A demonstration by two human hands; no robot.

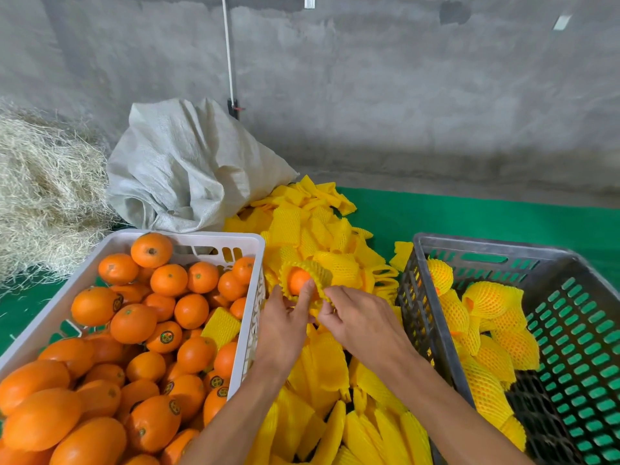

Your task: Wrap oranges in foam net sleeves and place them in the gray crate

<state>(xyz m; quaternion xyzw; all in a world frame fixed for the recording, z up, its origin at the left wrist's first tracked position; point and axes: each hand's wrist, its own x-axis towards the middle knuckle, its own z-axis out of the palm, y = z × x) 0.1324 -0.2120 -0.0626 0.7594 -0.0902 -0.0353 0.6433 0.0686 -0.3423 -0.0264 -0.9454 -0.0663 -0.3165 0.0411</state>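
Note:
Between the two crates, an orange sits partly inside a yellow foam net sleeve whose mouth is stretched open. My left hand holds the orange and the sleeve's near edge, its fingers over the fruit. My right hand pinches the sleeve's right edge. The gray crate on the right holds several wrapped oranges. A white crate on the left is full of bare oranges.
A heap of loose yellow foam sleeves runs between the crates, down to the near edge. One sleeve lies in the white crate. A white woven sack and straw stand behind, on green matting before a concrete wall.

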